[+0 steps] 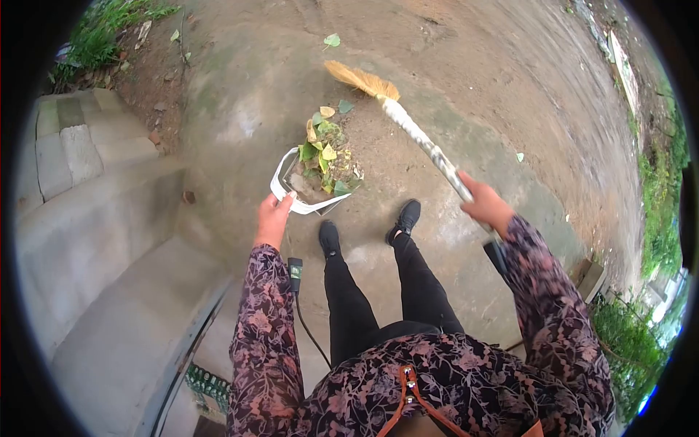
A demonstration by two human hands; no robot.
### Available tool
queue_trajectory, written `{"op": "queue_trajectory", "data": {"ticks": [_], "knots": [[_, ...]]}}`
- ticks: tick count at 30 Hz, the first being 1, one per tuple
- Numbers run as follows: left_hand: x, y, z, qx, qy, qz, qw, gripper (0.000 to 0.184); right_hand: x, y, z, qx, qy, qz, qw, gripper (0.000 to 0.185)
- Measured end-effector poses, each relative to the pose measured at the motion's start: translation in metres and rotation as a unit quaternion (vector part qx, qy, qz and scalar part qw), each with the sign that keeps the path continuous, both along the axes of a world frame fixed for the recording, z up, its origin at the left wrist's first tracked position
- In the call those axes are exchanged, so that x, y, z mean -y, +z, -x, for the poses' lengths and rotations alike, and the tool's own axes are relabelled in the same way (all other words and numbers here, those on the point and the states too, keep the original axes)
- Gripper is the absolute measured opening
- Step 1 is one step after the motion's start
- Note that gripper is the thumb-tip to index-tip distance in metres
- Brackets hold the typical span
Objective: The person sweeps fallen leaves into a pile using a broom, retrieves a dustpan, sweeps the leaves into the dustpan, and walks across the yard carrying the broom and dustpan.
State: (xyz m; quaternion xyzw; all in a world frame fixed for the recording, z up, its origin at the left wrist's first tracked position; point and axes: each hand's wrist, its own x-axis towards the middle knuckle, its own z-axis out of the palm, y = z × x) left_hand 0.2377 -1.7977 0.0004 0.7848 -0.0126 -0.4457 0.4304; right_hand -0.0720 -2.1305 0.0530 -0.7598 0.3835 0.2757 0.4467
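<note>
My left hand (275, 217) is closed on the near rim of a white dustpan-like container (279, 179), low over the concrete by my feet. Green and yellow leaves (325, 149) with some dirt lie in it and spill past its far edge. In my right hand (484, 204) is the pale wrapped handle of a broom (422, 138), fingers wrapped round it. The broom's straw head (362, 79) points forward and left, beyond the leaf pile. Whether the bristles touch the ground I cannot tell.
Concrete steps (95, 153) and a low wall stand on the left. A loose leaf (332, 40) lies farther ahead on the ground. My shoes (330, 239) are just behind the container. Bare earth and green plants (659, 197) border the right side.
</note>
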Motion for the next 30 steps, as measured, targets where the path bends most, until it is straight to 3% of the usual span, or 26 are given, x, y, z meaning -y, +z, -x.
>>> {"op": "queue_trajectory", "data": {"ticks": [5, 7, 12, 15, 20, 25, 26, 28, 30], "knots": [[-0.003, -0.011, -0.004, -0.002, 0.017, 0.006, 1.000, 0.022, -0.019, -0.030, -0.038, -0.073, 0.028, -0.075, 0.994, 0.071], [-0.002, -0.012, -0.002, -0.002, 0.026, 0.010, 1.000, 0.022, -0.032, -0.019, -0.021, -0.079, 0.165, -0.046, 0.982, 0.069], [-0.010, -0.027, -0.003, -0.042, 0.009, 0.035, 0.998, 0.023, -0.039, 0.038, 0.011, -0.121, 0.186, -0.135, 0.966, 0.072], [-0.006, -0.022, 0.000, -0.043, 0.015, 0.052, 0.998, 0.022, -0.045, 0.061, 0.042, -0.086, 0.168, -0.122, 0.974, 0.071], [0.003, -0.011, -0.002, -0.053, -0.075, -0.031, 0.995, 0.019, -0.072, 0.113, 0.115, -0.052, 0.052, -0.109, 0.991, 0.070], [0.002, -0.013, 0.009, -0.063, -0.123, -0.035, 0.990, 0.018, -0.121, 0.152, 0.209, -0.121, -0.212, -0.074, 0.967, 0.073], [0.003, -0.012, 0.009, -0.063, -0.121, -0.027, 0.990, 0.019, -0.130, 0.150, 0.213, -0.123, -0.224, -0.074, 0.964, 0.073], [0.009, -0.014, 0.006, -0.058, -0.114, -0.030, 0.991, 0.018, -0.143, 0.138, 0.217, -0.184, -0.358, -0.073, 0.913, 0.072], [0.011, -0.017, 0.004, -0.056, -0.100, -0.035, 0.993, 0.018, -0.174, 0.053, 0.267, -0.039, -0.341, 0.037, 0.939, 0.073]]}}
